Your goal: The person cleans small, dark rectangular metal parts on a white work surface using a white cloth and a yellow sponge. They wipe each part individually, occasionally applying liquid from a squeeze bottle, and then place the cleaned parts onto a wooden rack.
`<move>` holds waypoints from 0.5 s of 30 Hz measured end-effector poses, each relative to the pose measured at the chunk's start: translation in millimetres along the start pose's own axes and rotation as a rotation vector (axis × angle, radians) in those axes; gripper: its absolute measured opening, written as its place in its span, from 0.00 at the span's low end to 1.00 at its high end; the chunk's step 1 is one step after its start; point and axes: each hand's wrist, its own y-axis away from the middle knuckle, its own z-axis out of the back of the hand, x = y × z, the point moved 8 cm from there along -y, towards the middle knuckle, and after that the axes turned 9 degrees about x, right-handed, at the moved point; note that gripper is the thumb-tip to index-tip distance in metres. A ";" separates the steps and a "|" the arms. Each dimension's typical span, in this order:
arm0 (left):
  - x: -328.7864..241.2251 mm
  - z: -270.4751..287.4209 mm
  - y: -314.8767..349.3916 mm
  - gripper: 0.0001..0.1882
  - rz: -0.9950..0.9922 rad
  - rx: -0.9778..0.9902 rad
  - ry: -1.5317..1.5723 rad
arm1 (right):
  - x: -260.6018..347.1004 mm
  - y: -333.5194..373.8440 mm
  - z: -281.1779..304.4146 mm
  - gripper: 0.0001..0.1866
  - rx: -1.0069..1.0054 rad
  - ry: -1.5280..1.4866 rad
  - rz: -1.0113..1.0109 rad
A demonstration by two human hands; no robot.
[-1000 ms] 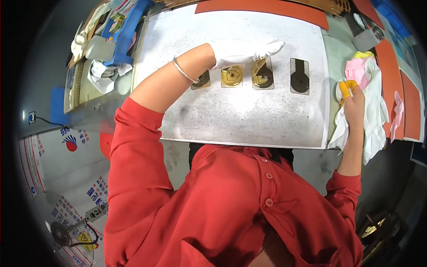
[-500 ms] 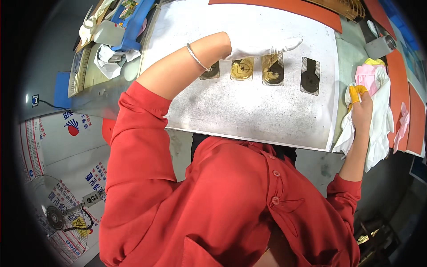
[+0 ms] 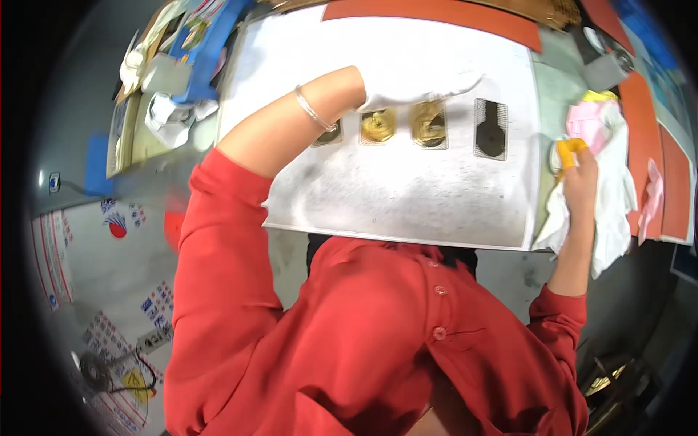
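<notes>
Shiny plates (image 3: 378, 126) lie in a row well back from the surface (image 3: 407, 196)'s near edge, where my flat, stretched left hand (image 3: 418, 83) might bump one by dipping, and I can't tell if my curled right hand (image 3: 579, 174) grips cloth (image 3: 612, 196).

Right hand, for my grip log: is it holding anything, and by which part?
Cannot be told: the right hand is at the white cloth, but whether its fingers grip it is unclear.
</notes>
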 end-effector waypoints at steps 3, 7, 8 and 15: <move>0.3 -4.1 -7.7 0.38 0.026 0.087 -0.054 | 7.9 0.1 -2.7 0.12 -0.014 0.028 0.051; 5.4 -10.8 -22.2 0.39 0.244 0.093 -0.191 | 4.5 -1.9 0.3 0.12 -0.003 0.010 0.011; 1.6 -14.0 -27.5 0.38 0.080 0.068 -0.200 | 3.7 -1.7 -1.3 0.11 0.004 -0.003 0.009; 28.9 -0.9 -33.8 0.32 0.102 0.184 -0.060 | 1.3 -1.9 -1.1 0.11 0.002 -0.010 0.041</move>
